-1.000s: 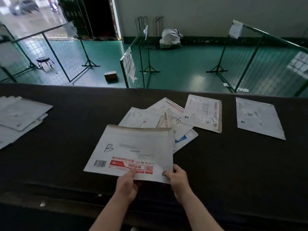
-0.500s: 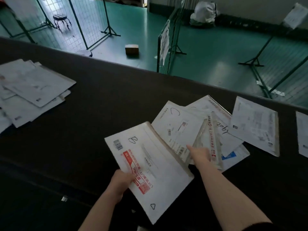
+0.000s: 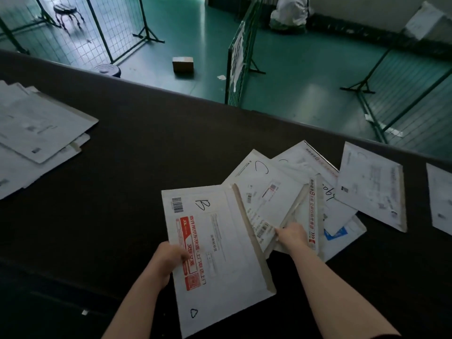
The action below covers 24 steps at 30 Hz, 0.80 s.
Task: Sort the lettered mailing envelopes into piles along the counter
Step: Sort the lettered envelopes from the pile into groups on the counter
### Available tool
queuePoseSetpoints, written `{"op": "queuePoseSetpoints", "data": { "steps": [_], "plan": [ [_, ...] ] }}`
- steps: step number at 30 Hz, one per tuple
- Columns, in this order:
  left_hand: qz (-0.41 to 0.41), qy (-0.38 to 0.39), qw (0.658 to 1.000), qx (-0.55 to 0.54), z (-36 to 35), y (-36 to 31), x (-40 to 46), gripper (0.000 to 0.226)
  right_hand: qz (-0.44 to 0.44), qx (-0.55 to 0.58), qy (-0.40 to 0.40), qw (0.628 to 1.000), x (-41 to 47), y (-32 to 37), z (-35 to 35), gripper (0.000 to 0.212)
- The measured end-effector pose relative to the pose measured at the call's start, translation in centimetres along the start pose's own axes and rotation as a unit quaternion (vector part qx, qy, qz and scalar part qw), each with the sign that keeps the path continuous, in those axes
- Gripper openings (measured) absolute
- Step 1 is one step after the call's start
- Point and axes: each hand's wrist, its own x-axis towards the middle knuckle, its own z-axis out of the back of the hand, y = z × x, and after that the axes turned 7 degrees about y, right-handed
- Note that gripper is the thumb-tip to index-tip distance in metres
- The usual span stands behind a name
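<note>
Head view: the white flat cardboard mailing envelope marked B [image 3: 217, 243] sits lower centre, pinched at its left edge by the left hand [image 3: 168, 260]. It looks light and stiff — best held by an edge. Its long axis runs from upper left to lower right, the B toward the top. The right hand [image 3: 292, 237] grips the near corner of the white envelope marked C [image 3: 264, 192] in the fanned heap on the dark counter [image 3: 146, 148]. A pile of white envelopes [image 3: 36, 138] lies at left.
</note>
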Motion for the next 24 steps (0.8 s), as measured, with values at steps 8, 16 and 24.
{"op": "queuePoseSetpoints", "data": {
  "steps": [8,16,24],
  "plan": [
    [0.013,0.065,0.998,0.001,0.5,-1.6,1.6,0.044,0.033,0.085,0.052,0.994,-0.4,-2.8,2.2,0.012],
    [0.036,0.153,0.981,0.114,-3.9,-1.9,3.0,0.037,0.066,0.068,0.246,0.965,-3.2,-11.0,10.9,0.029],
    [0.002,0.056,0.981,0.184,-13.2,-0.4,1.9,0.018,0.083,0.215,0.239,0.943,-2.0,-14.5,11.7,0.065]
  ]
}}
